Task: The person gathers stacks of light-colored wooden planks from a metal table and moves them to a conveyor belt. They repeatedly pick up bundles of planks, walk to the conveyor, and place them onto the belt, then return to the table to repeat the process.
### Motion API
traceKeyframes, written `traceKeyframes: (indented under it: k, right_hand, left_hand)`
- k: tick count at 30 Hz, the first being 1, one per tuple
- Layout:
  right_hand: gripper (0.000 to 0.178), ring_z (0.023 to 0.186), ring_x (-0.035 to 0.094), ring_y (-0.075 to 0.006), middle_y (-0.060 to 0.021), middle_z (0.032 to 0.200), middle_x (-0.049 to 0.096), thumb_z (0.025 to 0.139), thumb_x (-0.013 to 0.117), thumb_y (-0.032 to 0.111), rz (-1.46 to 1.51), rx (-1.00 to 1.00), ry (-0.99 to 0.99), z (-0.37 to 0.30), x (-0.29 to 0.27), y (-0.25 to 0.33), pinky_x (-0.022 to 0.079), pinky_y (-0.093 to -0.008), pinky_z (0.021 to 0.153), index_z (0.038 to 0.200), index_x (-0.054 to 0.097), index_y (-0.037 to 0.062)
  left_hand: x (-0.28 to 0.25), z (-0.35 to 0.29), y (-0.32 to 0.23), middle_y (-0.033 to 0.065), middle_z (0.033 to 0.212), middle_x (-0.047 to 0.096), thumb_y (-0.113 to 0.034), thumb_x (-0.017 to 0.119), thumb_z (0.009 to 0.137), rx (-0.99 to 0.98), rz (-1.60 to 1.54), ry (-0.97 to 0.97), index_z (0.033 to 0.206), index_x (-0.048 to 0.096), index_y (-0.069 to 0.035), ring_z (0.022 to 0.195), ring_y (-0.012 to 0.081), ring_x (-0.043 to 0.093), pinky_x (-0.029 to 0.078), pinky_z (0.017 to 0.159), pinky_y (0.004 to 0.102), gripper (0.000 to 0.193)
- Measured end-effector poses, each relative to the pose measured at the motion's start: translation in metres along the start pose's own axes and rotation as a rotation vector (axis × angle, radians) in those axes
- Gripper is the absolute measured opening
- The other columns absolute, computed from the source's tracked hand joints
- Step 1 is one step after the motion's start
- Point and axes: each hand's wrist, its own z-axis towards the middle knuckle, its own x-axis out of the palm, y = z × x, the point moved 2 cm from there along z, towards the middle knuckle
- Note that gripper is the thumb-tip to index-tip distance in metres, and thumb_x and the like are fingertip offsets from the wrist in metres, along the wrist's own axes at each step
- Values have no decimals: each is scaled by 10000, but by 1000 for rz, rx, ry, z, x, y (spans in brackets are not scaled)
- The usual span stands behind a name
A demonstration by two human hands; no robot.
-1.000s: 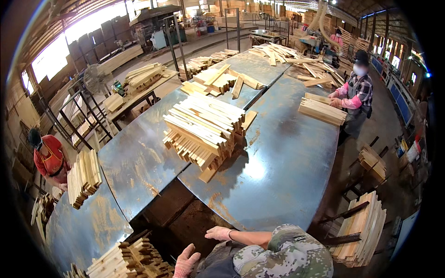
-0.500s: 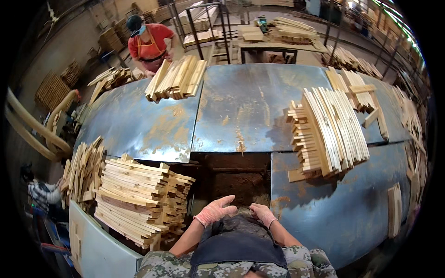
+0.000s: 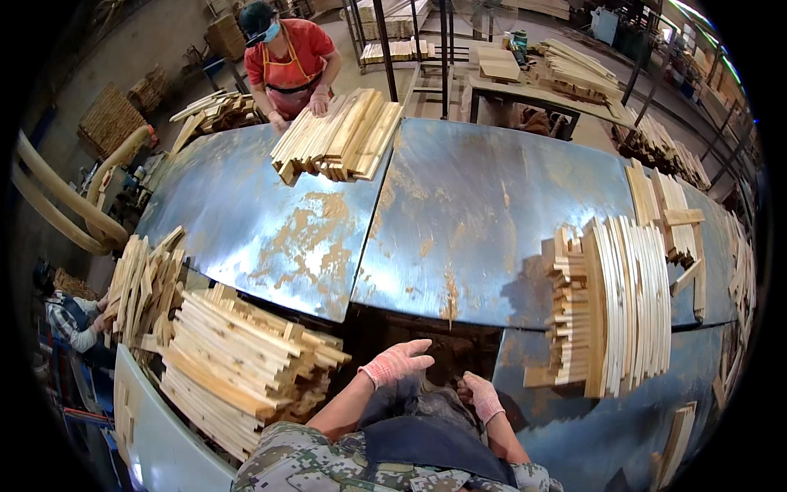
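Note:
My left hand [image 3: 398, 362], in a pinkish knit glove, is held over the dark gap in front of me. Its fingers reach out to the right with nothing in them. My right hand [image 3: 482, 398], gloved likewise, hangs at the gap's right side near my dark apron [image 3: 430, 449], its fingers curled in and no object showing in them. Left of my left arm stands a tall stack of wooden strips [image 3: 225, 353]. Another stack of pale wooden strips [image 3: 627, 307] rests on the metal table [image 3: 492, 221], beyond my right hand. Neither hand touches a stack.
Across the table a person in red [image 3: 291, 66] handles a pile of strips [image 3: 340, 135]. Another person [image 3: 74, 320] is at the far left beside loose strips [image 3: 143, 283]. Short boards [image 3: 676, 217] lie at the right. The open gap [image 3: 377, 324] has metal edges.
The view has turned left, so the table and stacks appear shifted and tilted. My hands stay near the gap, the right one's fingers more curled. The person in red now has a hand on the pile.

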Motion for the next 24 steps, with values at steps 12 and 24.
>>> traceKeyframes:
  k: [12, 24]
  right_hand:
    - [508, 1076, 727, -294, -165, 1193, 728, 1042, 690, 344, -220, 125, -80, 135, 112, 182, 597, -411, 872, 1382, 620, -27]
    - [543, 813, 689, -298, -105, 978, 725, 1045, 616, 547, 115, 107, -239, 305, 124, 318, 540, -454, 689, 1184, 693, 28]
  left_hand:
    - [-364, 244, -25, 236, 1563, 539, -470, 707, 964, 3, 299, -803, 1537, 501, 8, 1465, 365, 495, 374, 1225, 421, 774]
    - [-673, 351, -112, 224, 1535, 560, -534, 615, 910, -458, 670, -1077, 1515, 504, -22, 1415, 381, 534, 424, 1177, 442, 799]
